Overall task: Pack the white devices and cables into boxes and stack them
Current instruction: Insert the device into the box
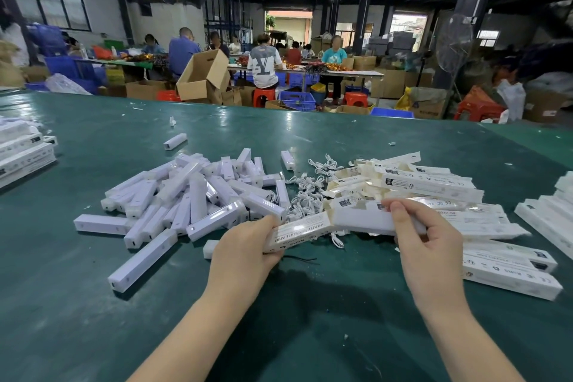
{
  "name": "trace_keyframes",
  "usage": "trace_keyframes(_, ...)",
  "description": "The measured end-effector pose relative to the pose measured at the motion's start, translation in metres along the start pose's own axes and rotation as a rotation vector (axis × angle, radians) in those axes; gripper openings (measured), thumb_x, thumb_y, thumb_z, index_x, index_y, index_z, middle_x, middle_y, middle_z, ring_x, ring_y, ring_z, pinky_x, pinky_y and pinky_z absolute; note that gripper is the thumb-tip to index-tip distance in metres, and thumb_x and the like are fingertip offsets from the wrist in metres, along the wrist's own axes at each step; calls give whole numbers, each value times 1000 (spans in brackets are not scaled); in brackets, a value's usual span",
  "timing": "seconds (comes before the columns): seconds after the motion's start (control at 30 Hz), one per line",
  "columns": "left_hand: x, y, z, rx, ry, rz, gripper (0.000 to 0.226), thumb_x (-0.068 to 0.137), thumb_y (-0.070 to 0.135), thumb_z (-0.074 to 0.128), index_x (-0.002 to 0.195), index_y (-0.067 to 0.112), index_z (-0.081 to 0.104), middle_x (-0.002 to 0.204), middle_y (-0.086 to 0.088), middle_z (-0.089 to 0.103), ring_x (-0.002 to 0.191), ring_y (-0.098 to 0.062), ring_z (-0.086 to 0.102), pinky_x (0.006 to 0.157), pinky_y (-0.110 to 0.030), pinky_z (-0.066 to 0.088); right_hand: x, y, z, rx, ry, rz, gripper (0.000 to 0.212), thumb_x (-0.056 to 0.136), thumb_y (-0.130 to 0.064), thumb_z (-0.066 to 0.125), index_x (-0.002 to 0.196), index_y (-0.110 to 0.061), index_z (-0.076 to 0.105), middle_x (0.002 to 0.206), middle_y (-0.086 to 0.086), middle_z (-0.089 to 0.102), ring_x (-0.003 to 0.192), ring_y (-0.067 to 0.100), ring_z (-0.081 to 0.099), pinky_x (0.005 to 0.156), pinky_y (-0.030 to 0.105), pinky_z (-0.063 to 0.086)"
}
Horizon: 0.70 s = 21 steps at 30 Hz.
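Observation:
My left hand (245,246) grips a long white printed box (299,231) by its near end, just above the green table (310,304). My right hand (421,239) holds a white bar-shaped device (362,219) whose left end sits at the box's open mouth. A heap of white devices (192,195) lies to the left. Coiled white cables (305,195) lie in the middle, behind the box. Flat and folded empty boxes (424,184) are piled to the right.
Filled boxes (508,270) lie at the right, more at the right edge (548,217), and a stack at the left edge (21,152). Beyond the table's far edge, several people sit at work tables among cardboard cartons (203,76) and blue crates.

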State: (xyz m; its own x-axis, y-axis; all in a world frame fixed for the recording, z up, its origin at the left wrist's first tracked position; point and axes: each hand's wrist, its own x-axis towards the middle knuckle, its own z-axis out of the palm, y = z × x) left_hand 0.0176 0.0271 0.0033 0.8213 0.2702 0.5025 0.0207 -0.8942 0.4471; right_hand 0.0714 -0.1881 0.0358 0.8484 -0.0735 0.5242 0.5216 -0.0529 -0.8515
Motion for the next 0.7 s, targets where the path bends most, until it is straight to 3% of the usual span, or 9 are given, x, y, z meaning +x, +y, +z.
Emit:
trace_keyframes(0.13,0,-2,1,17,-17,25,13,78,23,71,83,21,58,79,8,60,77,-17,50,65,-33,42,1,2,-2,-66,-48,20,26,96,-13,58,84,-31,72,90,-21,72,94,-7,60,77,2,39)
trace_keyframes(0.23,0,-1,1,39,-12,81,14,76,19,71,78,17,58,75,7,59,73,-19,50,60,-33,38,3,5,-4,-131,-67,15,26,97,-13,55,86,-30,71,94,-15,71,96,-5,59,81,8,39)
trace_keyframes(0.5,0,-2,5,96,-11,171,19,71,20,75,72,18,56,68,8,57,68,-19,52,56,-30,35,4,6,-6,-268,-87,-119,34,99,-14,50,88,-42,64,97,-20,66,97,-8,56,77,2,38)
trace_keyframes(0.63,0,-4,4,74,-38,131,20,76,26,71,74,18,53,71,8,56,71,-18,49,60,-33,41,3,5,-4,-272,-163,-117,29,99,-17,51,92,-43,64,102,-34,61,103,-8,53,78,12,39)
trace_keyframes(0.7,0,-4,3,50,-41,117,22,77,27,71,74,18,51,72,8,56,72,-18,50,61,-35,42,5,6,-5,-209,-196,-72,29,100,-16,50,94,-40,65,102,-31,63,105,-5,56,81,14,40)
